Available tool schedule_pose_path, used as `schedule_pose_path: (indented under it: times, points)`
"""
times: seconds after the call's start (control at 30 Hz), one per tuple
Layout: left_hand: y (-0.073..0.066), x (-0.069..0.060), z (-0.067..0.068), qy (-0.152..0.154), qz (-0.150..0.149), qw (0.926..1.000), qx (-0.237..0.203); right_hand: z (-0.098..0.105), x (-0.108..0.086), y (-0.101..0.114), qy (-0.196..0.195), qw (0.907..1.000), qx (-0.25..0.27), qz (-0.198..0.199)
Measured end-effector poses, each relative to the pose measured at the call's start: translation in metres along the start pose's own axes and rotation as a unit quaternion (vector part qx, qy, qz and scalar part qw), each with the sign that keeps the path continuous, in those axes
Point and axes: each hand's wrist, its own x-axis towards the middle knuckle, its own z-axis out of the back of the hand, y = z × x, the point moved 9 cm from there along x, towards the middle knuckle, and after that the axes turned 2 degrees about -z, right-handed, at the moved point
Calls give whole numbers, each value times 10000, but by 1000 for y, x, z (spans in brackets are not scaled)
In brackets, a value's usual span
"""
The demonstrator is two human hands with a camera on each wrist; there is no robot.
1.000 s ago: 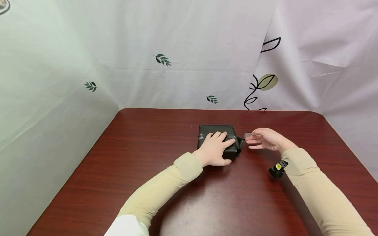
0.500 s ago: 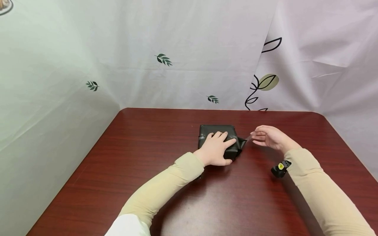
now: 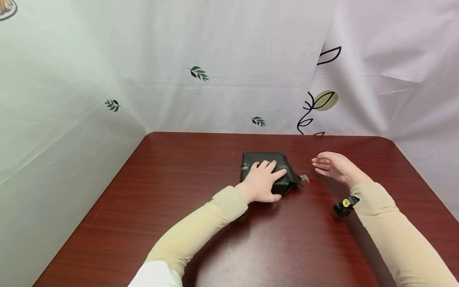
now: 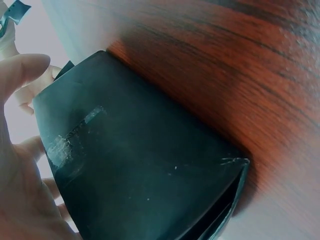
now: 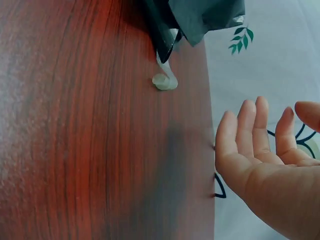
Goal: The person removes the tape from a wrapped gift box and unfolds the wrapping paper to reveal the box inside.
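A black-wrapped box [image 3: 263, 158] lies on the table, with bits of clear tape on its surface. My left hand [image 3: 261, 182] rests on top of it, fingers spread. In the left wrist view the broad dark box face [image 4: 135, 145] fills the middle, and the thumb stands beside its upper left edge. A loose black flap [image 5: 205, 20] sticks out at the box's right end, and a curled strip of clear tape [image 5: 167, 82] hangs from it. To the right of the strip my right hand [image 3: 335, 165] hovers above the table, apart from everything, its fingers loosely bent and holding nothing.
The dark red wooden table [image 3: 179, 159] reaches back to a whitish cloth backdrop [image 3: 229, 59] printed with leaves. Cloth also hangs along the left and right sides. A black wrist camera [image 3: 345, 206] hangs below the right wrist.
My right hand has drawn back to the right and let go of the tape strip. The strip and flap have dropped toward the table. My left hand stays on the box.
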Motion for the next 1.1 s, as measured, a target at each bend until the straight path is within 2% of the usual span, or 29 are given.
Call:
schedule_pose_path:
  times: [0.17,0.33,0.57,0.7,0.8,0.87,0.97,1.03,1.1]
  points:
    - [1,1,-1,23,9,10000,-3,-12,2,-2,144,9981,-597,46]
    - [1,1,-2,15,37,10000,-20,-30,5,-12,314,9926,-1164,-110]
    - [2,2,-5,91,-6,9998,-179,-50,7,-25,492,9890,-1370,-262]
    - [6,1,-5,216,-145,9977,-627,-57,8,-27,559,9879,-1429,-226]
    - [11,0,-5,320,-280,9891,-1407,-62,8,-28,667,9875,-1417,-170]
    - [15,-1,-6,407,-312,9770,-2071,-64,8,-28,687,9877,-1394,-154]
    - [21,-3,-6,406,-271,9574,-2847,-68,10,-29,651,9871,-1456,-128]
    - [27,-5,-4,309,-172,9476,-3176,-69,12,-30,570,9865,-1531,-136]
    - [33,-7,1,94,-96,9452,-3262,-71,13,-31,495,9851,-1641,-142]
